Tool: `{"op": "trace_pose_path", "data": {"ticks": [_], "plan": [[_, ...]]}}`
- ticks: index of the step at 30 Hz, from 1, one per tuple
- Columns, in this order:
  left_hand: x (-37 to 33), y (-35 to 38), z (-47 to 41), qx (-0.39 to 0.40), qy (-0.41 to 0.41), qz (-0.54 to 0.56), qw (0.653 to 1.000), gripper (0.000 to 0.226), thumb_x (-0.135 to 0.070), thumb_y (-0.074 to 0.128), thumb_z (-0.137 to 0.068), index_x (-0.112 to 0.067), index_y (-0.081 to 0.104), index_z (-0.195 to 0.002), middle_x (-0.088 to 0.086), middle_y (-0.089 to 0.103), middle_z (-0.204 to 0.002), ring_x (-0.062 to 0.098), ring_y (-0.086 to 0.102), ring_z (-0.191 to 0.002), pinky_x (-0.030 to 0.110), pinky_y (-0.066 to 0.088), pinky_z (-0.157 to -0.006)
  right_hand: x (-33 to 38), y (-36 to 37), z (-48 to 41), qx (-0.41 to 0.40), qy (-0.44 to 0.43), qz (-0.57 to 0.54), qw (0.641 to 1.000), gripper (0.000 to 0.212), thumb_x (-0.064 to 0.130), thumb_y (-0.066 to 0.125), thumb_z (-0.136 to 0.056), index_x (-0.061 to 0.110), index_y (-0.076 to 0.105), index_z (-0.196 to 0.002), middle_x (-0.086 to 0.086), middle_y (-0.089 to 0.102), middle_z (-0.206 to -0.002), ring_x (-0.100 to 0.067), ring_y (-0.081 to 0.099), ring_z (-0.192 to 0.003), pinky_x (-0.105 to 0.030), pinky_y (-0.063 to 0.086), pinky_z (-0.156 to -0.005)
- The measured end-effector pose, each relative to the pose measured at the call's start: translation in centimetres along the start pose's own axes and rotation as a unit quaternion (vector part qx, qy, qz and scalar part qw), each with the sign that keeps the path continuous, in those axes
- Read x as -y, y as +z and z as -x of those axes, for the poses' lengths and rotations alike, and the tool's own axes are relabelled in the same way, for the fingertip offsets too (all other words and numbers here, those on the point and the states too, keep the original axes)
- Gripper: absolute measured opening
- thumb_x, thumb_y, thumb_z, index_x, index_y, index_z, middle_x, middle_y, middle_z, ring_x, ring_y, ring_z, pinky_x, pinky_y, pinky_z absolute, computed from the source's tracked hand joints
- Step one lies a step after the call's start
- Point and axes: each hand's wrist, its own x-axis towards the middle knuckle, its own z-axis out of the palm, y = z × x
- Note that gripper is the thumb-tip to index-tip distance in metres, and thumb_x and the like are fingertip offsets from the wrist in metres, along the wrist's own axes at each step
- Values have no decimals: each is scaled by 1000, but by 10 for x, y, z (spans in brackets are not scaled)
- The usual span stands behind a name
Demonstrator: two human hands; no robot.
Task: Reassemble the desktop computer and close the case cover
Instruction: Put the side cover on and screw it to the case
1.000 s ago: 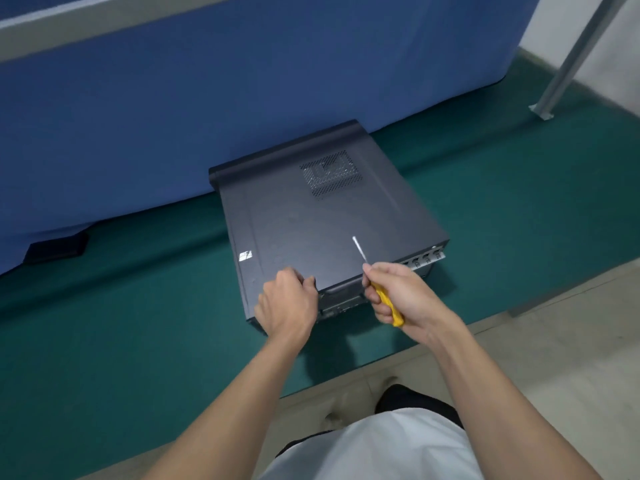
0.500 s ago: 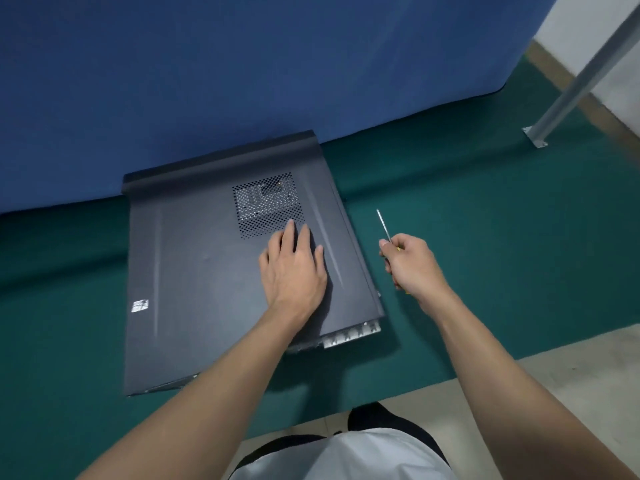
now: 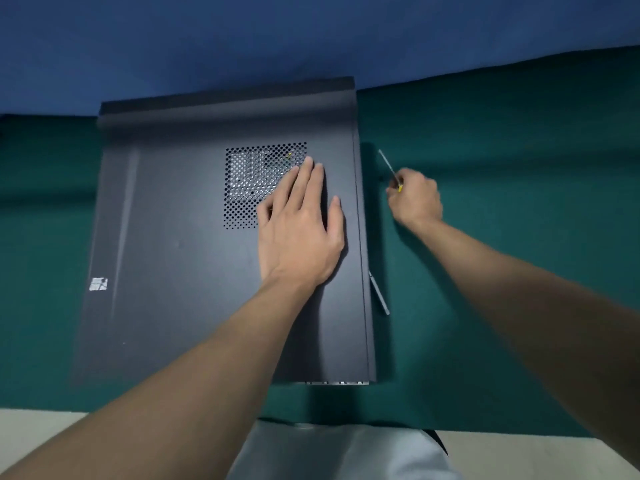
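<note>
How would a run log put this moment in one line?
left hand: flat on case cover | right hand: grips screwdriver beside it | cover: in place

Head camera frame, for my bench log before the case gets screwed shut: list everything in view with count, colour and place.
computer case: one, dark grey, flat on the mat.
vent grille: one, perforated, in the case's top, partly under the left fingers.
sticker: one, pale, near-left of the top.
grey strip: one, beside the case's right edge; unclear what.
screwdriver: one, yellow handle, metal shaft, right of the case.
mat: one, green, under the case.
backdrop: one, blue, behind the case.
garment: one, white, bottom edge.
left hand: one, flat on the case.
right hand: one, grips the screwdriver.
</note>
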Motion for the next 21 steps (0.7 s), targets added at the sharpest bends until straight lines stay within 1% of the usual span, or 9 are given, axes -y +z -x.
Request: {"op": "trace_pose_path", "data": {"ticks": [3, 5, 10, 12, 16, 18, 19, 20, 21], "plan": [[0, 1, 0, -3, -2, -3, 1000, 55, -46, 29, -98, -23, 36, -148, -9, 30, -156, 7, 19, -144, 29, 13, -107, 6, 11, -19, -26, -3, 10, 1000, 18, 24, 59, -88, 15, 61, -103, -18, 63, -109, -41, 59, -99, -40, 46, -78], [0, 1, 0, -1, -3, -4, 1000, 55, -46, 30, -98, -23, 37, -147, -8, 31, -156, 7, 20, -144, 28, 13, -108, 6, 17, -26, -22, -7, 8, 1000, 19, 25, 59, -88, 15, 60, -105, -17, 63, -109, -41, 58, -99, -41, 46, -78], [0, 2, 0, 1, -5, -7, 1000, 54, -45, 30, -98, -22, 38, -147, -7, 32, -155, 7, 21, -144, 27, 12, -108, 4, 23, -34, -28, -4, 4, 1000, 13, 21, 57, -87, 13, 63, -95, -16, 63, -101, -40, 58, -91, -40, 47, -73], [0, 3, -1, 2, -6, -9, 1000, 55, -46, 31, -98, -23, 38, -147, -7, 33, -155, 7, 21, -144, 26, 11, -107, 7, 23, -36, -29, 0, 0, 1000, 14, 19, 57, -86, 14, 66, -96, -17, 63, -101, -40, 59, -92, -39, 48, -74], [0, 4, -1, 3, -2, -9, 1000, 55, -46, 30, -97, -23, 38, -146, -7, 32, -155, 7, 21, -144, 27, 11, -106, 13, 18, -27, -16, 14, -56, 998, 17, 16, 56, -88, 11, 64, -101, -19, 63, -102, -38, 58, -93, -31, 43, -74], [1, 2, -1, 3, 0, -9, 1000, 55, -46, 29, -97, -23, 37, -147, -7, 31, -156, 7, 19, -145, 29, 12, -107, 16, 12, -15, -1, -3, -90, 996, 4, 16, 58, -88, 13, 61, -88, -14, 65, -97, -35, 57, -93, -28, 41, -73], [1, 2, 0, 3, 2, -6, 1000, 56, -46, 28, -97, -23, 36, -147, -7, 30, -156, 7, 18, -145, 30, 12, -107, 18, 6, -7, 1, -16, -102, 995, 9, 16, 60, -88, 16, 57, -79, -9, 66, -94, -32, 57, -92, -28, 41, -72], [1, 2, -1, 3, 4, -2, 1000, 56, -46, 28, -97, -23, 36, -147, -6, 29, -157, 7, 18, -145, 30, 12, -106, 19, 1, 1, -2, -27, -115, 993, 15, 17, 63, -88, 18, 55, -75, -6, 66, -91, -29, 57, -89, -28, 42, -73], [1, 2, -1, 5, 5, 2, 1000, 55, -46, 29, -98, -23, 35, -148, -6, 29, -157, 7, 17, -145, 31, 13, -106, 19, -5, 11, -4, -32, -128, 991, 14, 19, 66, -87, 18, 56, -77, -4, 65, -88, -26, 56, -85, -29, 43, -73]]}}
